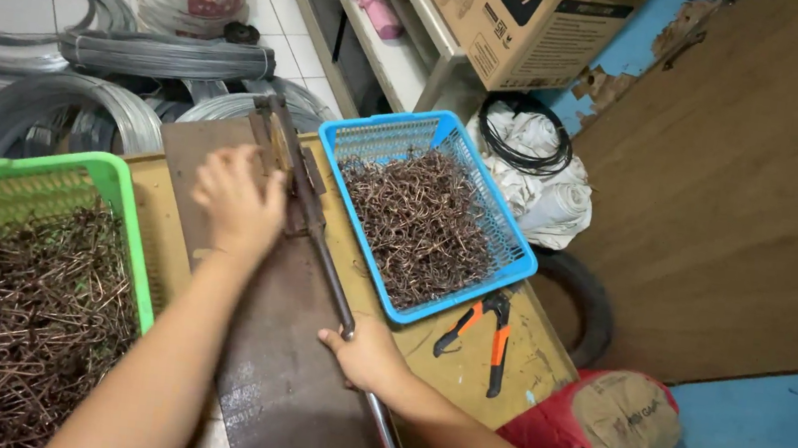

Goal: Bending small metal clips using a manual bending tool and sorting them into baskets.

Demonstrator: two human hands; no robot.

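Note:
A long metal lever bar (321,250) runs from a hinged bending tool (278,140) down across a dark metal plate (287,371) on the workbench. My right hand (366,352) grips the lever partway along it. My left hand (239,204), blurred, is closed against the plate just left of the tool's head; whether it holds anything is hidden. A blue basket (520,258) to the right holds several bent rusty wire pieces. A green basket (122,193) at the left is full of similar brown wire pieces.
Orange-handled pliers (492,330) lie on the bench (534,355) by the blue basket. Coils of grey wire (86,68) lie on the tiled floor behind. A cardboard box (532,19), a sack (616,424), a tyre (590,306) and a wooden board (754,184) are at the right.

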